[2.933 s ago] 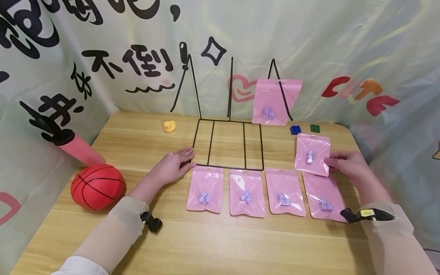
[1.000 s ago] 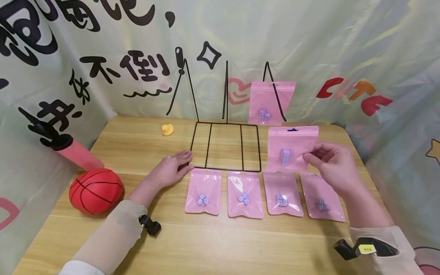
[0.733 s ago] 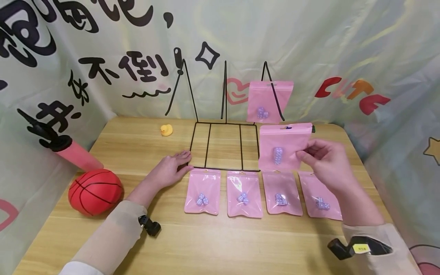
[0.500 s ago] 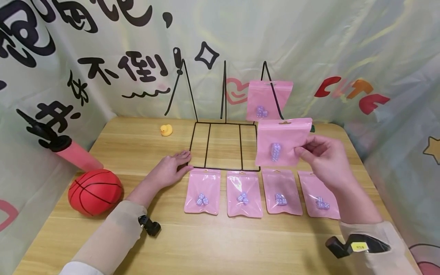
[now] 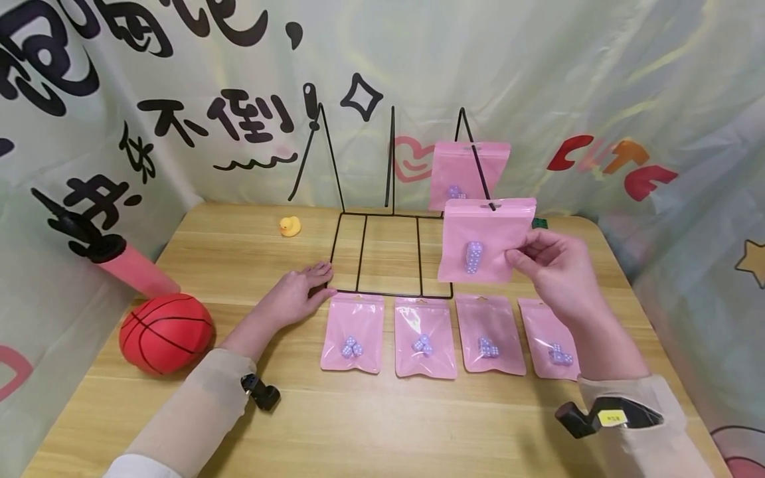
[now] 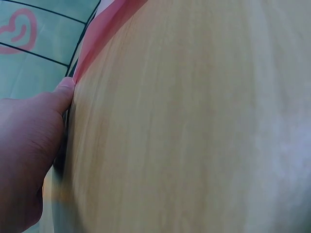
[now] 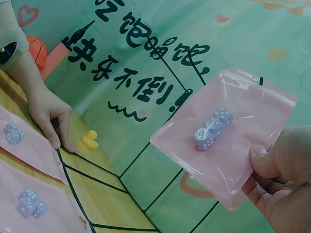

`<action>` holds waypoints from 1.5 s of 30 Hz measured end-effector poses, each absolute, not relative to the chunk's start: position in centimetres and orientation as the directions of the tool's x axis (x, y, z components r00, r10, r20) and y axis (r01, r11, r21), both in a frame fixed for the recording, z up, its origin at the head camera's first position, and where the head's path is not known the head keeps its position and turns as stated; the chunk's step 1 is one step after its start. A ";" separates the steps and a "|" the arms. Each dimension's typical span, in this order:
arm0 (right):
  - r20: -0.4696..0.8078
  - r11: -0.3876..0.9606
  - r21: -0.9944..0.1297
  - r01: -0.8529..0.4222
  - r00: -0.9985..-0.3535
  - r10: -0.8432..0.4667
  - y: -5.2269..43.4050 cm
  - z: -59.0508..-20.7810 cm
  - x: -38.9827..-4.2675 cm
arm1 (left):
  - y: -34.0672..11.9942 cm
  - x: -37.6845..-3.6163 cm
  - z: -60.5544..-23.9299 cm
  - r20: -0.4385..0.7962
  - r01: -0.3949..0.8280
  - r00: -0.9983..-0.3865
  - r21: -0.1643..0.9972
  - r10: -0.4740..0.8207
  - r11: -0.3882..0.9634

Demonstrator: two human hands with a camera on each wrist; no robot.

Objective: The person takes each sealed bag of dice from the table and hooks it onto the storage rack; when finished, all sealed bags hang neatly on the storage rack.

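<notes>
Between its thumb and fingers, my right hand (image 5: 552,265) pinches the right edge of a pink zip bag (image 5: 496,259) with purple dice (image 7: 213,129) inside. The bag is upright above the table. At its hang hole, the tip of the black wire rack's right prong (image 5: 485,179) shows in front of the film. Another pink bag (image 5: 463,162) hangs farther back on that prong. My left hand (image 5: 295,292) rests at the front left corner of the rack's base (image 5: 388,293), fingers extended. The left wrist view shows its thumb (image 6: 63,90) beside a bag edge.
Several pink bags (image 5: 352,322) of dice lie in a row before the rack. A yellow toy duck (image 5: 290,226), a red ball (image 5: 167,334) and a pink bottle (image 5: 137,269) stand on the left. A green block (image 5: 540,224) lies behind the right hand.
My right hand has lifted the bag off the table and carried it left and up to the tip of the rack's right prong. My left hand has stayed at the base.
</notes>
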State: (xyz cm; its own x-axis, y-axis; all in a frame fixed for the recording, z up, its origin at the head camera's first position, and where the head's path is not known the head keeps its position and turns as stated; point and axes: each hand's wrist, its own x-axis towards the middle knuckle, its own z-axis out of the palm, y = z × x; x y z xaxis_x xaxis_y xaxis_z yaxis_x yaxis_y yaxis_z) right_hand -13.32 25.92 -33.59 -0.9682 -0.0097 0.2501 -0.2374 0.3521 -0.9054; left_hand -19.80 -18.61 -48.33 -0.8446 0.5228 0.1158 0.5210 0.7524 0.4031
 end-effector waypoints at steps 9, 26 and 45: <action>0.230 0.358 -0.908 -0.217 -0.973 -0.008 25.8 -33.8 -14.6 | -18.7 -19.7 -48.3 0.125 0.523 -0.844 0.401 0.521 0.752; 0.215 0.289 -0.936 -0.200 -0.976 0.021 25.1 -33.5 -17.4 | -18.5 -19.6 -48.3 0.139 0.527 -0.843 0.412 0.520 0.743; 0.104 0.536 -0.839 -0.094 -0.994 -0.012 29.6 -35.5 -16.3 | -18.6 -19.7 -48.4 0.136 0.519 -0.846 0.425 0.515 0.741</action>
State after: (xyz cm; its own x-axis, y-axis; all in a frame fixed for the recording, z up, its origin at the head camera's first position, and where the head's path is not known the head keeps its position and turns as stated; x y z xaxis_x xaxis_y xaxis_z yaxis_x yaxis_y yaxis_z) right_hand -16.25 29.60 -35.47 -0.9945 -0.0121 0.1043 -0.0945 0.5364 -0.8387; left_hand -19.68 -18.63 -48.44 -0.8463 0.5151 0.1361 0.5195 0.7413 0.4250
